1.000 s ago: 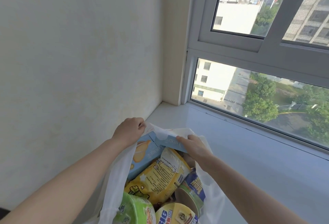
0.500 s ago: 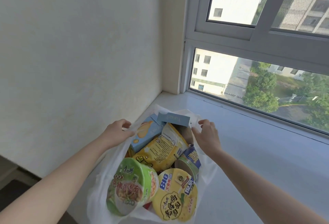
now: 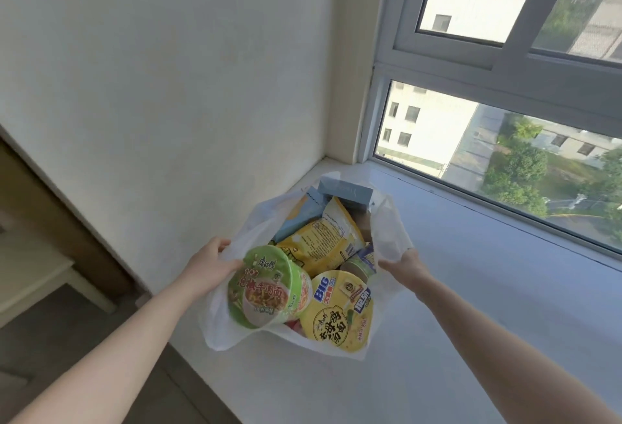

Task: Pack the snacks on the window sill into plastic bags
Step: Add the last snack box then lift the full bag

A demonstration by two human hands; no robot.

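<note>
White plastic bag (image 3: pixel 392 231) sits on window sill (image 3: pixel 471 295), mouth wide. Left hand (image 3: pixel 215 263) grips the bag's left rim; right hand (image 3: pixel 409 263) grips its right rim. Inside the bag: green noodle cup (image 3: pixel 269 285) and yellow noodle cup (image 3: pixel 340 310) nearest, yellow snack pack (image 3: pixel 323 241) middle, blue box (image 3: pixel 346 192) far side.

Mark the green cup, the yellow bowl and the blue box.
green cup (image 3: pixel 266 289), head view, on its lid.
yellow bowl (image 3: pixel 338 310), head view, on its lid.
blue box (image 3: pixel 346 191), head view, on its upper face.
</note>
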